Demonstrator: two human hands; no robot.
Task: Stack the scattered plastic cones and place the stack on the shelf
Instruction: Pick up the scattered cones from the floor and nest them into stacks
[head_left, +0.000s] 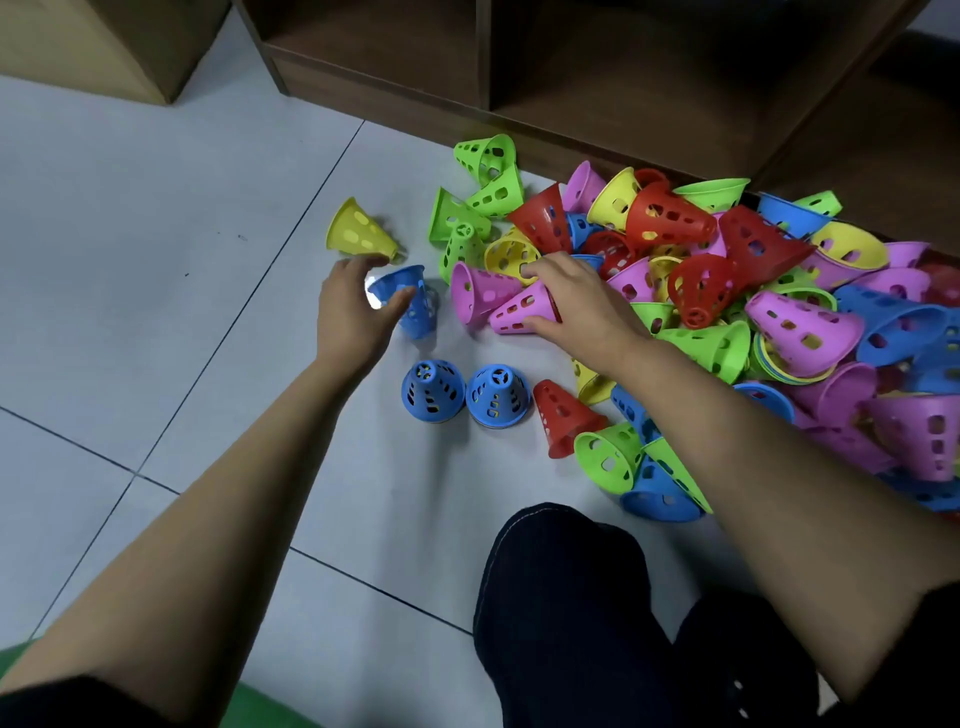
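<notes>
A big heap of perforated plastic cones (727, 291) in red, yellow, green, blue and pink lies on the floor before the dark wooden shelf (597, 88). My left hand (353, 306) is curled around a blue cone (415, 306) lying on its side. My right hand (576, 301) rests on a pink cone (514, 312) at the heap's left edge, fingers over its narrow end. Two blue cones (432, 391) (497, 396) stand upright near me. A yellow cone (358, 231) lies alone beyond my left hand.
The floor is pale grey tile (156, 260). A light wooden box corner (104, 47) stands at the far left. My knee in dark trousers (571, 597) is at the bottom centre. A red cone (561, 421) lies beside the upright blue ones.
</notes>
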